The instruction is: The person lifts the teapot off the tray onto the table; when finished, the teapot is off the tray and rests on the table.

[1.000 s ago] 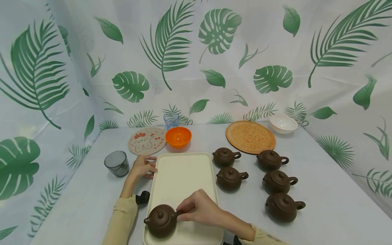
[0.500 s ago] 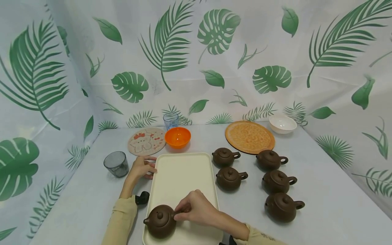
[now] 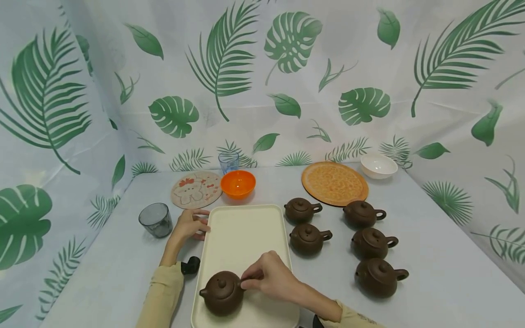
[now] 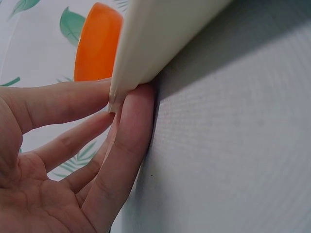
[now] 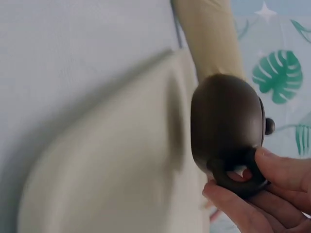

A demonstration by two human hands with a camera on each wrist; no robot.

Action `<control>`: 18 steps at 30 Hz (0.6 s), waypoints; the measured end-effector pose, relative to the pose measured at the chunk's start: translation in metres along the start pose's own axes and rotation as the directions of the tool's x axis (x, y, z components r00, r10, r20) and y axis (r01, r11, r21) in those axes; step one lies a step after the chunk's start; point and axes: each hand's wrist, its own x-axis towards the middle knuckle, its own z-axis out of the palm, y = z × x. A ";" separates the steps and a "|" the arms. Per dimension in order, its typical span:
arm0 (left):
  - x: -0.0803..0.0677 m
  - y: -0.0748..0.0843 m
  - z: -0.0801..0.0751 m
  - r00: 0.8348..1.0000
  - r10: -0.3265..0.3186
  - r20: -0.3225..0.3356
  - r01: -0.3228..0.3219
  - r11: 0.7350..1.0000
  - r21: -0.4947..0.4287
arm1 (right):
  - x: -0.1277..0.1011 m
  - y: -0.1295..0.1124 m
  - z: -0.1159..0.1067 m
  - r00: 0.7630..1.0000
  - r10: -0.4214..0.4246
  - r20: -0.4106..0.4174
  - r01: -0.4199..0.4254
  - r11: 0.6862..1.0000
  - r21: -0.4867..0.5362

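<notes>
My right hand [image 3: 276, 278] pinches the handle of a dark brown teapot [image 3: 221, 298] over the near end of a cream tray [image 3: 242, 228]. In the right wrist view this teapot [image 5: 226, 121] stands a little apart from the tray surface [image 5: 121, 160], its shadow falling there. My left hand [image 3: 192, 224] is at the tray's left edge. Close up, the left hand [image 4: 92, 150] pinches the tray rim [image 4: 129, 53], thumb on one side and a fingertip underneath.
Right of the tray stand several more brown teapots [image 3: 308, 239] in two columns. Behind are an orange bowl [image 3: 239, 184], a blue glass [image 3: 229, 161], a rabbit-patterned mat [image 3: 197, 189], a round orange mat [image 3: 335, 183] and a white bowl [image 3: 378, 166]. A grey glass [image 3: 156, 220] stands left.
The teapot in my right hand has shifted slightly to the right and away from me. My left hand stays at the tray edge.
</notes>
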 end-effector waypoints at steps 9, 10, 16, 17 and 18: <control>0.001 0.000 0.000 1.000 -0.008 0.008 0.008 1.000 -0.016 | -0.032 0.010 -0.064 0.999 0.027 -0.024 -0.027 1.000 0.016; 0.001 0.000 0.000 1.000 -0.007 0.009 0.007 1.000 -0.016 | -0.038 0.012 -0.071 0.999 0.029 -0.031 -0.029 1.000 0.010; 0.002 -0.001 -0.001 1.000 0.010 0.011 -0.009 1.000 -0.019 | -0.071 0.028 -0.108 0.991 0.125 -0.054 -0.128 0.990 -0.066; 0.002 -0.001 -0.001 1.000 0.011 0.010 -0.011 1.000 -0.020 | -0.076 0.031 -0.112 0.987 0.149 -0.052 -0.153 0.985 -0.074; 0.002 -0.001 -0.001 1.000 0.011 0.011 -0.011 1.000 -0.018 | -0.080 0.032 -0.116 0.985 0.166 -0.052 -0.170 0.982 -0.081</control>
